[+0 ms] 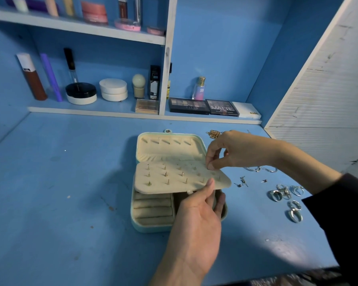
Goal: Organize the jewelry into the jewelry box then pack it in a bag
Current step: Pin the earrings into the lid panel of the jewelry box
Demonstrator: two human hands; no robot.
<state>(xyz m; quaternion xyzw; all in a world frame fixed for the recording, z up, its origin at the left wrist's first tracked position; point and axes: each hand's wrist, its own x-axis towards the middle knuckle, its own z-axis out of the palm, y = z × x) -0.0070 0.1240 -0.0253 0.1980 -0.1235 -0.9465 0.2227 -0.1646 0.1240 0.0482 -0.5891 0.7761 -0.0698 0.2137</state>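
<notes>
**Risk: stud drop or panel slip mid-insert**

Jewelry box [153, 226] sits open at frame centre on the tabletop [70, 182], with the lid laid back. The earring panel [174, 182] is lifted off the base and tilted.

- Left hand [196, 219] grips the panel's lower right edge, thumb on top and fingers underneath.
- Right hand [236, 149] has its fingers [211, 166] pinched together at the panel's right side. We judge they are on a stud, but it is too small to confirm.

Failure modes we see:
- The panel is held at one edge only. Push too hard and it flexes or drops, and the post misses the hole.
- If the pinch lets go before the post seats, the stud rolls off the tilted panel into the ring rolls below or onto the tabletop.
- The right sleeve hangs just above the rings [283, 193]. A sweep there would scatter them or the loose studs [243, 181] toward the right edge.
- The hoops [258, 169] sit under the right wrist, where they are easy to knock.
- The gold chain [213, 134] is bunched behind the right hand, so it may tangle.

No bag is in view, and packing looks far off.
</notes>
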